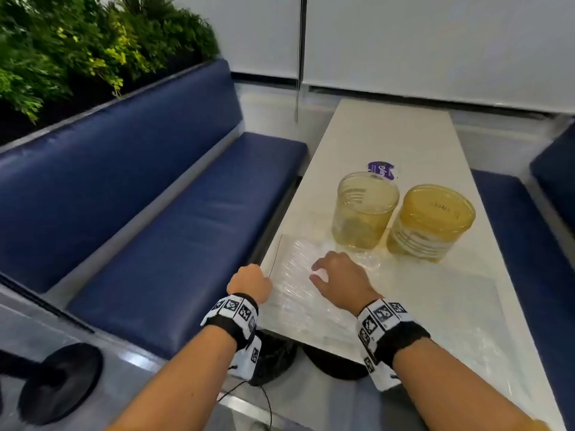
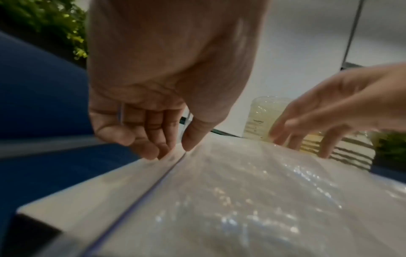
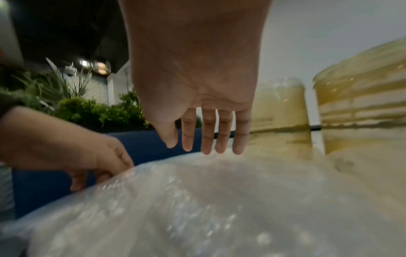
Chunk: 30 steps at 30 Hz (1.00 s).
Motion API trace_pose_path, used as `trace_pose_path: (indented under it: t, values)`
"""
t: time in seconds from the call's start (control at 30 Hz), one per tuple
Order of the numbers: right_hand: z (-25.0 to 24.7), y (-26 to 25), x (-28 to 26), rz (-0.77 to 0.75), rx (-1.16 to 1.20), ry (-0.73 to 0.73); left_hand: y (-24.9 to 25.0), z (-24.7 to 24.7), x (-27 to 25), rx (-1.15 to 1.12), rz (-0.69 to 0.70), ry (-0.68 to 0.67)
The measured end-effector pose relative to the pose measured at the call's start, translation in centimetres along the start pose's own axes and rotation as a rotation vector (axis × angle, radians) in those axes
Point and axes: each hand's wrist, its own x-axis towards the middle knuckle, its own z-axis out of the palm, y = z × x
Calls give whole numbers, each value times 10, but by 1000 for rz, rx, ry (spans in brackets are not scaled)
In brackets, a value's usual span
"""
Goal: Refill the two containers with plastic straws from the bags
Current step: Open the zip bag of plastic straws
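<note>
clear plastic bag of straws [image 1: 298,284] lies flat at the table's [image 1: 389,135] near left edge, just before the two yellowish containers [image 1: 365,209]. left hand [image 1: 249,283] pinches the bag's sealed edge; right hand [image 1: 340,279] hovers above it, fingers straight, released. judged step: opening the bag. next move calls for parting the seal.

Glossy crinkled plastic bag [image 1: 298,284]; glossy blue bench [image 1: 174,219].

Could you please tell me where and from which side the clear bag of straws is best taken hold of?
Probably at its flat sealed edge, from the left. The bag lies flat, its middle bulging, and that strip is thin enough to pinch. The left hand is already there.
</note>
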Motion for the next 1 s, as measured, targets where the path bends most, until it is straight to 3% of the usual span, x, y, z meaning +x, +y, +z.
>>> trace_pose_path:
  t: [0.13, 0.3, 0.53, 0.67, 0.8, 1.0]
  values:
    - [18, -23, 2, 37, -76, -56, 0, -7, -2, -142, 35, -3]
    - [1, -27, 7, 132, 12, -1, 16, -30, -14, -264, 286, 64]
    - [-88, -43, 8, -11, 294, 463, 71, -91, -50, -432, 660, 174]
    - [-129, -41, 0, 117, 357, 459, 94, -98, -70, -513, 791, 226]
    - [-142, -29, -9, 211, 390, 356, 105, -91, -81, -462, 835, 245]
    - [-142, -25, -14, 223, 452, 429, 116, -89, -85, -519, 776, 176]
